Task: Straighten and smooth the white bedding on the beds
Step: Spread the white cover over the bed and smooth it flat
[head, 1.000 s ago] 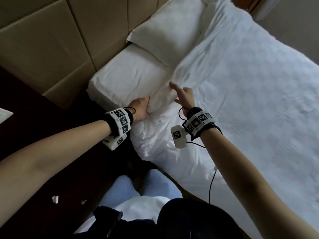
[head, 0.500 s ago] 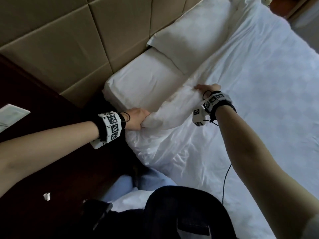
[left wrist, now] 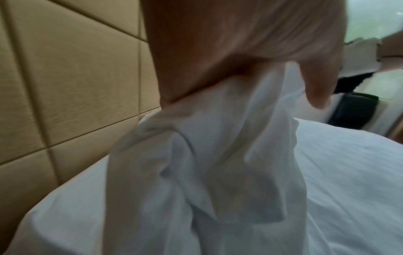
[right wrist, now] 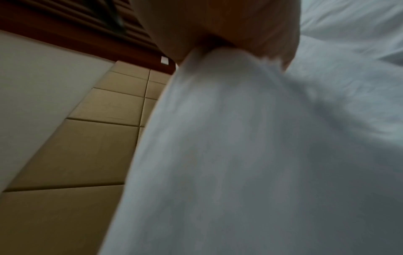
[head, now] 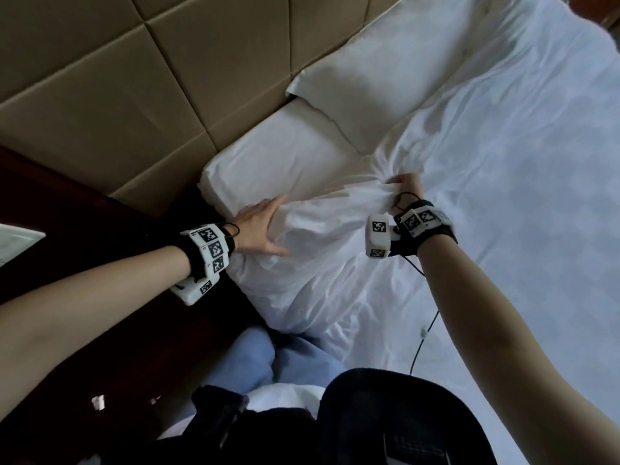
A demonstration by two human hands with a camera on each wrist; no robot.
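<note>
A white duvet (head: 486, 196) covers the bed, wrinkled near its top corner. My left hand (head: 268, 226) grips that corner at the bed's left side; the left wrist view shows the cloth (left wrist: 218, 155) bunched inside my palm (left wrist: 240, 43). My right hand (head: 404, 187) holds a gathered fistful of the duvet's top edge further right, just below the pillow (head: 369, 78). The edge is lifted and stretched between both hands. In the right wrist view the cloth (right wrist: 240, 155) fans out from my fist (right wrist: 218, 22). The bare white sheet (head: 278, 162) shows beside the pillow.
A tan padded headboard (head: 167, 78) runs behind the bed. A dark wooden nightstand (head: 84, 213) with a white paper (head: 16, 239) on it stands to the left. A thin cable (head: 422, 330) hangs from my right wrist over the duvet. My knees (head: 268, 360) are against the bed's side.
My right hand slid right along the duvet's top edge and closed on it. The hands are now further apart, with the edge pulled taut and raised between them.
</note>
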